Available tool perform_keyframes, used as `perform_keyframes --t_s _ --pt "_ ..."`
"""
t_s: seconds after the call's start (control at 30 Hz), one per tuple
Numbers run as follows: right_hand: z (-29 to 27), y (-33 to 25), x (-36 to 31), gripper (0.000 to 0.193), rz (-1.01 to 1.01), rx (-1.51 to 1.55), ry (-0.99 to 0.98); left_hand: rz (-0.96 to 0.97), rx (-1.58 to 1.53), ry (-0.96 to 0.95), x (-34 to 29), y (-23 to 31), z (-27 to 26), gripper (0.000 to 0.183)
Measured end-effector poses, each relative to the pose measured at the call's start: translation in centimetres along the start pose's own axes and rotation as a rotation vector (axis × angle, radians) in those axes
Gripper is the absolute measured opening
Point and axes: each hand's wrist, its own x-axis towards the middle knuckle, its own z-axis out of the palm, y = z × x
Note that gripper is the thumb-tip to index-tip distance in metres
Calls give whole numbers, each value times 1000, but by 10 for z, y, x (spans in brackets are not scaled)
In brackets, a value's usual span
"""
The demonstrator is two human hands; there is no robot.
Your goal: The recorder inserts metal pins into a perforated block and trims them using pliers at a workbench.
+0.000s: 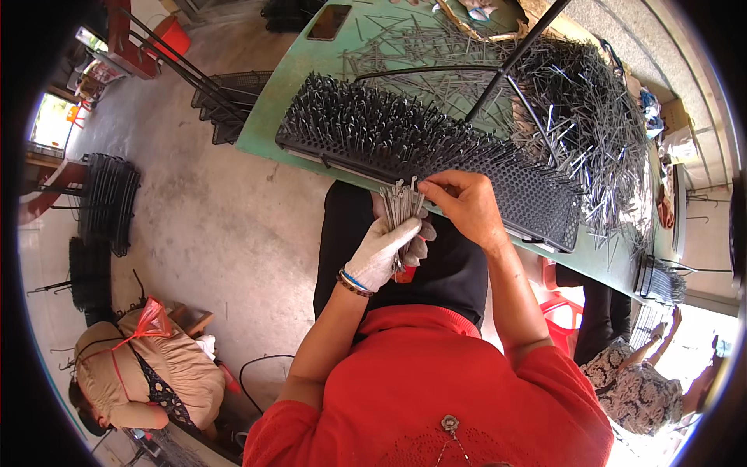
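Note:
My left hand (381, 253) wears a whitish glove and is closed round a bundle of thin metal rods (401, 204), whose bent tips point up and away from me. Bare, my right hand (465, 204) reaches in from the right; its thumb and forefinger pinch at the tip of one rod at the bundle's edge. Just beyond both hands lies a long black perforated rack (537, 204). Similar dark rods (381, 117) stand close together in its left and middle holes, while holes toward its right end show bare.
The rack rests on a green table (261, 128). Behind it loose rods (580, 101) lie in a big heap, and a black metal frame (498, 74) rises over the rack. Stacked black racks (109, 202) stand at left. Other people work at lower left (148, 366) and lower right (634, 385).

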Motion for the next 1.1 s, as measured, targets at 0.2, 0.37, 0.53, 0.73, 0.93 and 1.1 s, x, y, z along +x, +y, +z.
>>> perform_keyframes --t_s 0.2,0.37,0.53,0.73,0.93,1.1 --pt "-1 -16 7 19 55 168 210 -10 -28 76 3 -5 -9 23" --pt "10 -16 23 13 -215 63 403 -66 20 114 4 -10 -17 26" --pt "23 -5 36 12 -403 -111 440 -103 24 88 0 -6 -12 27" --pt "30 -6 35 13 -417 -130 460 -97 59 77 0 -5 -14 27" --pt "36 10 39 14 -529 -222 468 -111 28 61 0 -4 -13 27" --pt "35 5 34 14 -653 -538 447 -98 16 64 -1 -4 -15 26"
